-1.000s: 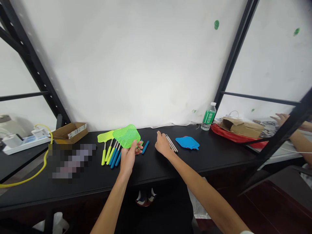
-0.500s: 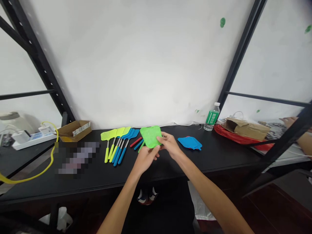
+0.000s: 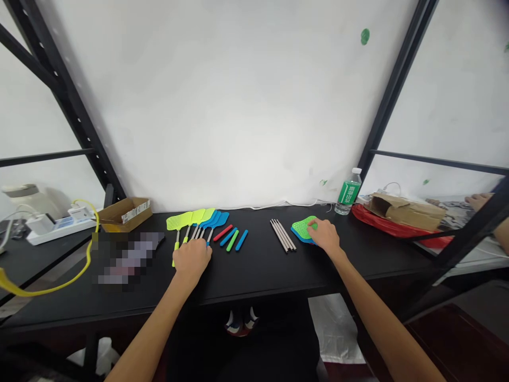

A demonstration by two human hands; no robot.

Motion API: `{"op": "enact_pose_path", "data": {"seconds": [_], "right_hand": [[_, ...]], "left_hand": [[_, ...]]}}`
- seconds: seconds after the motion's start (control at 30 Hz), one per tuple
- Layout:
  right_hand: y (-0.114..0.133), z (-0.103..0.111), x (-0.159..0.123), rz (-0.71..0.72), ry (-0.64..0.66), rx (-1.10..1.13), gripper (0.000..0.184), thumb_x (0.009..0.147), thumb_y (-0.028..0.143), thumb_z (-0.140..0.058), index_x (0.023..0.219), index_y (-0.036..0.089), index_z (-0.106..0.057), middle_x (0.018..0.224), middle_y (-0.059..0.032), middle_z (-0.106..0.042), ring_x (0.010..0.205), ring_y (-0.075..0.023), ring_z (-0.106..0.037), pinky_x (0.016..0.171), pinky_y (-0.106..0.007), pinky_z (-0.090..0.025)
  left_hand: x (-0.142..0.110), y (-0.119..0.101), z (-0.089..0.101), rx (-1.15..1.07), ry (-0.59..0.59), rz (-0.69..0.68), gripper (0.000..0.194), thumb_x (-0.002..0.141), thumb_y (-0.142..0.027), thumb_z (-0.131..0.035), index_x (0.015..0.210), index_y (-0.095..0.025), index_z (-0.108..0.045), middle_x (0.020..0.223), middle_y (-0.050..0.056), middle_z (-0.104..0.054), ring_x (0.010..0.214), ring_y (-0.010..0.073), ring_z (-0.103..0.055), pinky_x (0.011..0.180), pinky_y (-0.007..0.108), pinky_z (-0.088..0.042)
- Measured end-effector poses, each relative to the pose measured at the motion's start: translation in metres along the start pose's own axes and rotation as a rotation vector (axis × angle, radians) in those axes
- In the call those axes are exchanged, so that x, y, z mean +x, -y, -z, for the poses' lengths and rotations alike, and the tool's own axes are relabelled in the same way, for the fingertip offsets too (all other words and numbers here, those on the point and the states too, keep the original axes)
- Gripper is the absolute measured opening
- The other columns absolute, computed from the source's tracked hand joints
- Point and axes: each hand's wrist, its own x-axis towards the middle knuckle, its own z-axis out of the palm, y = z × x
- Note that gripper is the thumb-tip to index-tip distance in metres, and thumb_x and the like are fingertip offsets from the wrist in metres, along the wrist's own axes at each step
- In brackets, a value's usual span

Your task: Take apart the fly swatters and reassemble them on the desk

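Note:
Several assembled fly swatters, with yellow-green heads [image 3: 183, 220] and blue heads [image 3: 220, 218], lie fanned out on the black table at the left. My left hand [image 3: 192, 257] is curled over their handles and hides most of them. On the right, my right hand [image 3: 325, 235] pinches the edge of a loose green swatter head [image 3: 304, 227], which lies on the stack of blue heads [image 3: 301, 237]. Between my hands lie a red grip [image 3: 223, 233], two blue grips [image 3: 241, 240], a green grip [image 3: 233, 241] and several metal rods [image 3: 283, 235].
An open cardboard box [image 3: 125, 214] and a power strip [image 3: 55, 229] with a yellow cable [image 3: 88, 249] are at the left. A water bottle [image 3: 349, 192] stands at the back right. Beyond it are a red bag [image 3: 382, 225], a torn carton [image 3: 405, 211] and another person's hand [image 3: 479, 200].
The green swatter head, held in both hands half a second ago, now lies on the blue stack at the right. My left hand has moved left onto the assembled swatters' handles.

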Motion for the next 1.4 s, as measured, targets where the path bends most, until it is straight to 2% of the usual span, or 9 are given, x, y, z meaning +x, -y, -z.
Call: {"op": "enact_pose_path", "data": {"seconds": [0.3, 0.4, 0.53, 0.8, 0.9, 1.03, 1.1, 1.23, 1.4], "right_hand": [[0.03, -0.002, -0.02, 0.203, -0.12, 0.458, 0.024, 0.087, 0.032, -0.052, 0.091, 0.018, -0.071, 0.107, -0.0132, -0.067, 0.114, -0.0271, -0.056, 0.103, -0.041, -0.036], [0.083, -0.008, -0.045, 0.241, 0.172, 1.014, 0.032, 0.088, 0.047, -0.053, 0.095, 0.02, -0.068, 0.097, -0.0104, -0.071, 0.095, -0.0225, -0.065, 0.088, -0.037, -0.048], [0.155, -0.012, -0.067, -0.035, 0.529, 1.687, 0.036, 0.083, 0.054, -0.063, 0.094, 0.019, -0.062, 0.077, -0.0049, -0.066, 0.068, -0.0161, -0.064, 0.065, -0.029, -0.051], [0.17, -0.004, -0.055, -0.202, 0.704, 1.86, 0.037, 0.079, 0.046, -0.074, 0.074, 0.021, -0.048, 0.047, 0.0146, -0.013, 0.039, -0.0038, -0.008, 0.034, -0.017, -0.015], [0.165, -0.008, -0.045, -0.259, 0.729, 1.876, 0.039, 0.081, 0.045, -0.073, 0.072, 0.021, -0.045, 0.046, 0.0149, -0.011, 0.039, -0.0038, -0.006, 0.032, -0.016, -0.014], [0.152, 0.0, -0.016, -0.319, 0.675, 1.993, 0.039, 0.091, 0.043, -0.062, 0.068, 0.021, -0.039, 0.045, 0.0141, -0.01, 0.036, -0.0044, -0.007, 0.031, -0.015, -0.014], [0.137, 0.008, 0.0, -0.324, 0.514, 2.072, 0.037, 0.094, 0.04, -0.057, 0.069, 0.021, -0.037, 0.045, 0.0136, -0.01, 0.036, -0.0044, -0.009, 0.032, -0.013, -0.016], [0.111, 0.012, 0.005, -0.324, 0.583, 1.973, 0.027, 0.098, 0.039, -0.046, 0.078, 0.021, -0.046, 0.047, 0.0118, -0.022, 0.035, -0.0048, -0.014, 0.032, -0.015, -0.018], [0.107, -0.007, -0.012, -0.359, 0.639, 1.88, 0.019, 0.098, 0.03, -0.04, 0.086, 0.019, -0.05, 0.056, 0.0057, -0.04, 0.038, -0.0049, -0.027, 0.033, -0.014, -0.02]], "left_hand": [[-0.034, -0.024, 0.017, -0.105, -0.066, -0.028, 0.042, 0.098, -0.039, -0.025, 0.107, -0.011, -0.055, 0.08, 0.016, -0.068, 0.078, 0.0355, -0.068, 0.068, 0.043, -0.048], [-0.05, -0.065, 0.026, -0.206, -0.08, -0.044, 0.041, 0.099, -0.041, -0.023, 0.111, -0.014, -0.051, 0.081, 0.015, -0.069, 0.078, 0.0326, -0.069, 0.067, 0.038, -0.046], [-0.063, -0.116, 0.026, -0.367, -0.032, -0.109, 0.04, 0.1, -0.04, -0.022, 0.118, -0.015, -0.047, 0.086, 0.016, -0.069, 0.08, 0.0306, -0.069, 0.068, 0.035, -0.044], [-0.07, -0.13, 0.004, -0.769, -0.012, -0.234, 0.038, 0.099, -0.043, -0.023, 0.098, -0.02, -0.054, 0.077, 0.011, -0.064, 0.077, 0.028, -0.064, 0.066, 0.033, -0.04], [-0.068, -0.131, 0.0, -1.198, 0.136, -0.25, 0.04, 0.096, -0.054, -0.032, 0.079, -0.021, -0.048, 0.062, 0.002, -0.053, 0.057, 0.0178, -0.054, 0.057, 0.028, -0.037], [-0.07, -0.12, -0.003, -1.654, 0.611, -0.13, 0.047, 0.088, -0.069, -0.035, 0.082, -0.023, -0.042, 0.051, -0.011, -0.028, 0.036, 0.0065, -0.015, 0.041, 0.021, -0.019], [-0.064, -0.107, -0.003, -1.593, 0.602, -0.142, 0.047, 0.089, -0.069, -0.034, 0.084, -0.023, -0.044, 0.052, -0.01, -0.03, 0.037, 0.0065, -0.018, 0.041, 0.021, -0.021], [-0.029, -0.085, -0.002, -0.755, 0.038, -0.163, 0.025, 0.096, -0.038, -0.04, 0.093, -0.018, -0.053, 0.077, 0.006, -0.06, 0.066, 0.0175, -0.059, 0.062, 0.028, -0.043], [0.003, -0.087, -0.008, -0.162, -0.07, -0.151, 0.032, 0.096, -0.017, -0.031, 0.111, -0.012, -0.058, 0.11, 0.017, -0.059, 0.094, 0.0267, -0.065, 0.076, 0.035, -0.049]]}}
